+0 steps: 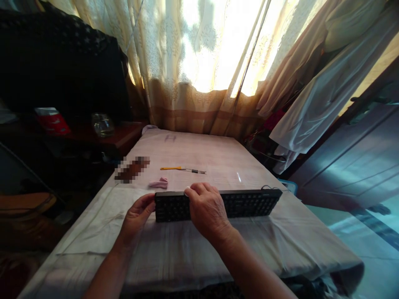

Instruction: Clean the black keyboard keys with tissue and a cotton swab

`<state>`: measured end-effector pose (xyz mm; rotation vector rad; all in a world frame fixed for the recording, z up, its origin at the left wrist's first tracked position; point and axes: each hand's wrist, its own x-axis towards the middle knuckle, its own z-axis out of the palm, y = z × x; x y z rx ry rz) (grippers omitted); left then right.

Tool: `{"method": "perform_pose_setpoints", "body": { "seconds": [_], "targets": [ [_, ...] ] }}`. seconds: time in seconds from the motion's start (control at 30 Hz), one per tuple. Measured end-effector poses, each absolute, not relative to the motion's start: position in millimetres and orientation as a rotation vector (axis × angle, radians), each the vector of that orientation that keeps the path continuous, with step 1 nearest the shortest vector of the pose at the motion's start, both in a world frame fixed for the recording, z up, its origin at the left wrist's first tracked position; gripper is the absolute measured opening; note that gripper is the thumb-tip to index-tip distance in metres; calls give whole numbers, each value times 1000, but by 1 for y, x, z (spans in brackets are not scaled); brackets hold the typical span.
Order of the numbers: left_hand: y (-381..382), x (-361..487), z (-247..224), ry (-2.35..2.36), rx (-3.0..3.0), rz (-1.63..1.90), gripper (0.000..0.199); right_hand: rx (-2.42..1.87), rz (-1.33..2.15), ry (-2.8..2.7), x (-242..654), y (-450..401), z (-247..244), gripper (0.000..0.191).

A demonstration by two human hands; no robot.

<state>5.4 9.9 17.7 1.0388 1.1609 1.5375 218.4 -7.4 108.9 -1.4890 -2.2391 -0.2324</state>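
A black keyboard [249, 203] stands tilted up on its long edge, its keys facing me. My left hand [140, 214] grips its left end, thumb on the near side and fingers behind. At the upper edge, left of the middle, my right hand [207, 207] is closed, with a small white piece [187, 191] showing at its thumb side; I cannot tell what it is. My right hand covers some of the keys. Beyond the keyboard lie a crumpled pink cloth [159, 182], a yellow-handled tool [170, 168] and a thin dark-gripped tool [195, 171].
A light cloth covers the table [205, 149]. A blurred-out brown object [132, 169] lies at its left edge. On the left, a dark wooden stand holds a glass jar [102, 125] and a red packet [52, 121]. Curtains [193, 104] hang behind; garments hang at right.
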Motion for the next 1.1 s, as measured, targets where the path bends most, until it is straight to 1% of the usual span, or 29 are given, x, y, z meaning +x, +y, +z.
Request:
{"method": "perform_pose_setpoints", "body": {
  "seconds": [0.37, 0.7, 0.87, 1.1],
  "targets": [
    [8, 6, 20, 1133, 1088, 1539, 44, -1327, -230, -2377, 178, 1, 108, 15],
    [9, 5, 18, 1130, 1120, 1516, 44, -1170, -196, -2436, 156, 9, 107, 15],
    [7, 3, 16, 1111, 1120, 1465, 50, -1179, -183, -2469, 158, 14, 107, 17],
    [6, -2, 13, 1127, 1140, 1388, 43, -1216, -184, -2546, 158, 19, 116, 13]
  ]
}}
